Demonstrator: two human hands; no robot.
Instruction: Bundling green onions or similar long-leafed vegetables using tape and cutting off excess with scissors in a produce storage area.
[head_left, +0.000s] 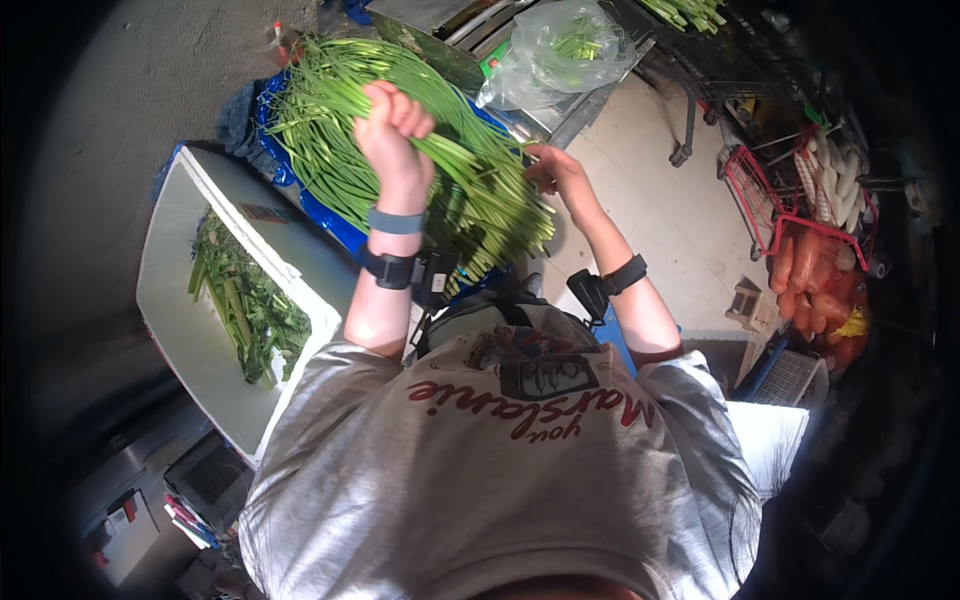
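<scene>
A large heap of long green stalks, which look like garlic scapes, lies before me on blue plastic sheeting. My left hand is closed around a bunch of these stalks and holds it above the heap. The bunch's thin tips point up and left, its thicker ends down and right. To the right, my right hand is beside the heap's edge near the cut ends, fingers loosely bent and apart. I see nothing held in it; whether its fingertips touch a stalk is unclear.
A white foam box with leafy greens stands at left. Beyond the heap, a clear plastic bag with greens rests on a metal surface. Red-framed carts, white radishes and orange-red netted produce are at right.
</scene>
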